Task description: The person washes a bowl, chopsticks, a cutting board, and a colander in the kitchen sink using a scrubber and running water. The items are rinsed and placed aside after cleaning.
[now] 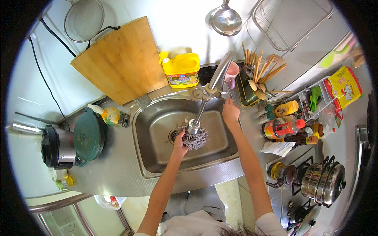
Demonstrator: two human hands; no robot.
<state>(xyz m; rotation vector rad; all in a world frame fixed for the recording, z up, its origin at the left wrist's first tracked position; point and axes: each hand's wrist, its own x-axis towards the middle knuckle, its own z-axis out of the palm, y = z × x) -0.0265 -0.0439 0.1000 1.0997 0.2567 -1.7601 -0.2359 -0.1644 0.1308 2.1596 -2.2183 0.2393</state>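
My left hand (180,142) holds a grey chenille cleaning mitt or cloth (195,139) over the stainless steel sink (159,118), beside the drain. The spout end of the faucet (203,109) hangs right above the grey chenille thing and hides part of it. My right hand (231,113) is at the faucet's lever, at the sink's back right rim; its fingers are partly hidden, so whether they close on the lever is unclear. Behind the sink stand a yellow detergent jug (181,69) and a pink mug (232,72).
A wooden cutting board (121,59) leans at the back left. On the left are a green pan (88,137), a spray bottle (109,114) and a cooker (57,147). Chopsticks in a holder (248,85) and sauce bottles (279,128) stand right, near a steel pot (320,183) on the stove.
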